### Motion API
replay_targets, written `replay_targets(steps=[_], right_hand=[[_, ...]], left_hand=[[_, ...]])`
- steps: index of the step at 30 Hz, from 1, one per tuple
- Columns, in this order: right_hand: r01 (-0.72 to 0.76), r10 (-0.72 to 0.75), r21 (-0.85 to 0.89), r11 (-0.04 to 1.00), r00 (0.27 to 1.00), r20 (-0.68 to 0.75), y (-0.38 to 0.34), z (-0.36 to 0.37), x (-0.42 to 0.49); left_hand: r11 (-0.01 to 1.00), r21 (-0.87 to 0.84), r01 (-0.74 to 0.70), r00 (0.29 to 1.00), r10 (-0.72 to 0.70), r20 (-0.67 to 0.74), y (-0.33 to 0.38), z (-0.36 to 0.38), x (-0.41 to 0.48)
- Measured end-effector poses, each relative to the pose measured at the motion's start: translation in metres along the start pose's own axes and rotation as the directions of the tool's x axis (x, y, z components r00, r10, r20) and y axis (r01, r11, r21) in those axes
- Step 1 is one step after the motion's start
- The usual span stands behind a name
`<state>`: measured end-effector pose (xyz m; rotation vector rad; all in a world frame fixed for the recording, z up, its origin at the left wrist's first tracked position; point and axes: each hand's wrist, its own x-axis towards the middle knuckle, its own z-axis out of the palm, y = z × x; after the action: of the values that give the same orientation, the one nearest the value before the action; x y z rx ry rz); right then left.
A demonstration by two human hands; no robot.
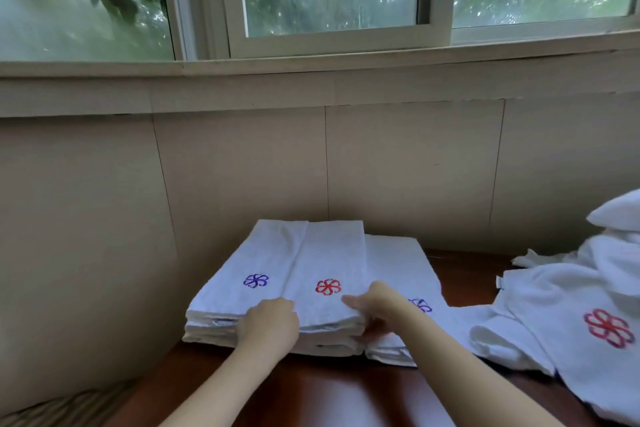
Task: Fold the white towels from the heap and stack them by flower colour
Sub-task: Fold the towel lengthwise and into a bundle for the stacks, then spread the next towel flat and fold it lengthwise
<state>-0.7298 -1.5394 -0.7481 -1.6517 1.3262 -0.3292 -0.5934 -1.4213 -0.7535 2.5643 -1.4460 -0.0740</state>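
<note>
- Your left hand (272,317) sits at the near edge of the folded towels in the lower centre of the frame, fingers curled over the seam between the purple-flower towel (249,274) and the red-flower towel (329,267); it seems to grip the edge, probably to square it.
- Your right hand (372,302) pinches the red-flower towel's near right corner, thumb on top and fingers tucked beneath, as if settling it on its stack.
- The red stack lies touching the purple one, so colours stay apart yet close to hand.
- A lower stack (398,263), just right of the red stack, shows a purple flower partly hidden by your right wrist.
- The unfolded heap (571,305) lies at the right edge of the frame on the dark wooden table (311,392), a red flower facing up.
- No brand or writing is readable; small hem tabs show, too small to read.
</note>
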Motion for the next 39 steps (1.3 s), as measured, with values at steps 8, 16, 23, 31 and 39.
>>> replay_targets(steps=[8,16,23,31,39], right_hand=[[-0.039,0.069,-0.144,0.989,0.975,0.209,0.018,-0.025,-0.061],[-0.099,0.102,-0.31,0.946,0.995,-0.005,0.087,-0.173,-0.156],[-0.114,-0.123,-0.277,0.954,0.696,-0.708,0.161,-0.339,-0.221],[-0.363,-0.12,-0.321,0.875,0.48,-0.869,0.224,-0.442,-0.223],[0.015,-0.224,-0.246,0.969,0.468,-0.855,0.269,-0.45,-0.221]], left_hand=[[0.997,0.065,0.043,0.998,-0.046,0.049,0.03,-0.025,-0.037],[0.99,-0.02,-0.143,0.986,0.144,0.082,0.102,-0.043,-0.088],[0.919,-0.118,-0.377,0.925,0.379,-0.001,0.247,-0.032,-0.109],[0.538,-0.66,-0.524,0.753,0.656,-0.063,0.486,-0.019,-0.127],[0.48,-0.707,-0.52,0.799,0.566,-0.203,0.554,0.019,-0.152]])
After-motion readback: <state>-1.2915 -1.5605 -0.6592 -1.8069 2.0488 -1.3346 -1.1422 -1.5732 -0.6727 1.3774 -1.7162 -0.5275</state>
